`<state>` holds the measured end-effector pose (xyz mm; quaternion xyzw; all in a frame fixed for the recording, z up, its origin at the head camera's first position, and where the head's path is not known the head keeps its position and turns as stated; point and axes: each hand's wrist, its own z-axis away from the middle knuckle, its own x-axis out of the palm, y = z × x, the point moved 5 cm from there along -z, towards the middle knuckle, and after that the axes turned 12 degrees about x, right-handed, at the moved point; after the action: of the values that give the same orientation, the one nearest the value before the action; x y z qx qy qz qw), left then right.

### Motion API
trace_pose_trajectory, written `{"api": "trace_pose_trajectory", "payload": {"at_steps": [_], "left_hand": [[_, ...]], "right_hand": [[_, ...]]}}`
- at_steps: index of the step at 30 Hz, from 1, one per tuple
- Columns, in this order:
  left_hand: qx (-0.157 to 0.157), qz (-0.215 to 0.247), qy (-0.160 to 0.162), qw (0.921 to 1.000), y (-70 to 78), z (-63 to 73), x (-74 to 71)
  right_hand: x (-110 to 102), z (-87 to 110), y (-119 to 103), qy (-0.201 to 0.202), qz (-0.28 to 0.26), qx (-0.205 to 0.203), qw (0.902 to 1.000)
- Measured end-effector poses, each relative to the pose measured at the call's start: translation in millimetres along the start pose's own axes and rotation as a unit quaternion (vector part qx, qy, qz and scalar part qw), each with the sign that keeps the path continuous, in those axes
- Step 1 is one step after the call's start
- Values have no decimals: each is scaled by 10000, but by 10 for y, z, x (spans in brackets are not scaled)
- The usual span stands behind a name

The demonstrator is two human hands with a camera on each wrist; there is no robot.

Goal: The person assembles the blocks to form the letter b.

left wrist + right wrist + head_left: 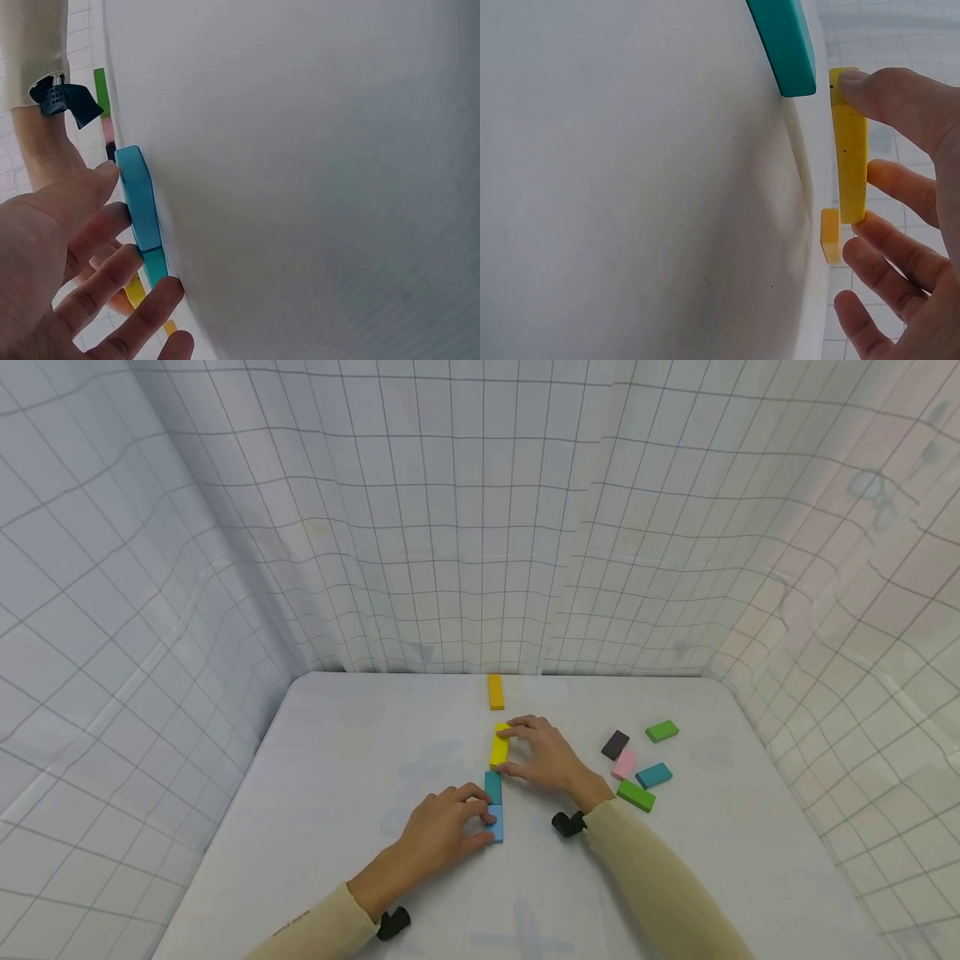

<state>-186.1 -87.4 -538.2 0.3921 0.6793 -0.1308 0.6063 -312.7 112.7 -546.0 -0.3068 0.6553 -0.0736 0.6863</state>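
My right hand (546, 755) pinches a yellow block (850, 161) lengthwise, thumb on its near end and a fingertip at its far end. The other fingers spread loosely. Close to its near end lies a teal block (492, 787). A light blue block (139, 199) lies end to end with the teal one, nearer me. My left hand (440, 828) is beside this pair from the left, its loosely bent fingertips resting at the blocks and its thumb by the light blue block's near end. Beyond the yellow block lies an orange-yellow block (496, 692) near the table's far edge.
Loose at the right lie a black block (616, 745), a pink block (624, 764), another teal block (654, 775) and two green blocks, one farther back (662, 731) and one nearer (636, 796). White gridded curtains (495, 527) enclose the white table (337, 760) at the back and sides.
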Motion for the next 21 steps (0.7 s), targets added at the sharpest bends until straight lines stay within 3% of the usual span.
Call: {"api": "trace_pose_trajectory", "payload": {"at_steps": [21], "left_hand": [[114, -152, 55, 9998, 4, -2, -1]], "right_hand": [[85, -59, -36, -308, -25, 78, 9995]]}}
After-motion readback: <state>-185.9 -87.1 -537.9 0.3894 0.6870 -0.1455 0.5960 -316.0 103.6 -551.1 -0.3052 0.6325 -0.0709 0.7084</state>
